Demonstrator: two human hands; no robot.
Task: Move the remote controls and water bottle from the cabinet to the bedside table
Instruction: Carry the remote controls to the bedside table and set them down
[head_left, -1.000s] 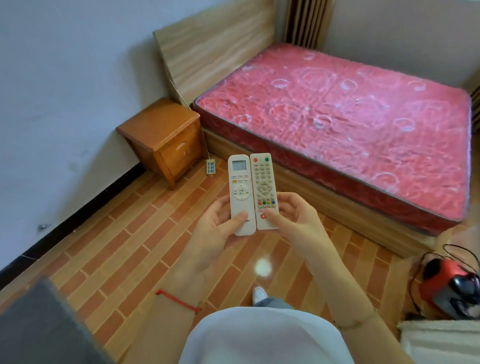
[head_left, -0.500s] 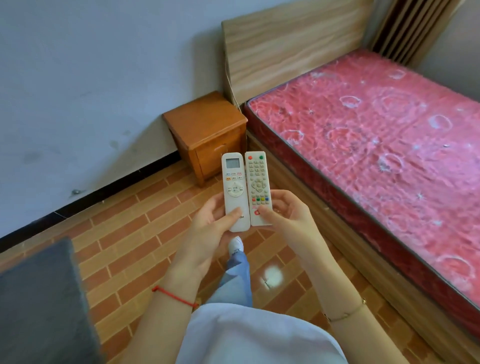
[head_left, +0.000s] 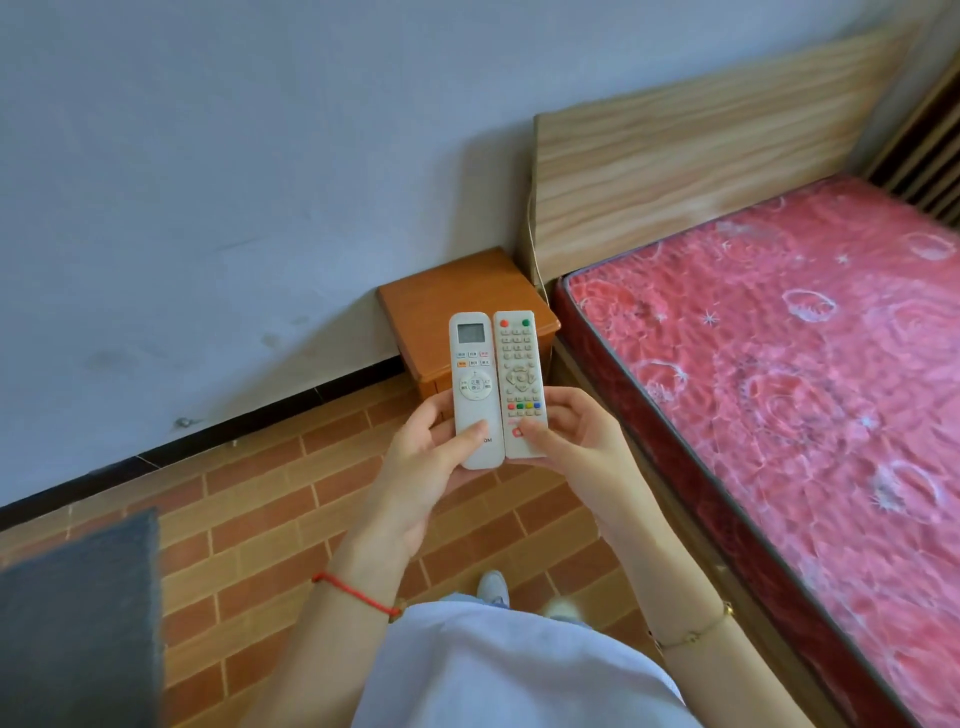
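Two remotes held side by side, above the bedside table (head_left: 441, 301). Left hand (head_left: 431, 457) pinches the air-conditioner remote (head_left: 474, 384), right hand (head_left: 576, 441) the TV remote (head_left: 521, 379), thumbs on lower faces. Likely light, rigid, smooth plastic; low-end grip suits. Bottle unseen.

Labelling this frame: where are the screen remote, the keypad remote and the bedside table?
screen remote (head_left: 474, 384): head view, round button pad.
keypad remote (head_left: 519, 364): head view, middle keys.
bedside table (head_left: 441, 296): head view, bare top.
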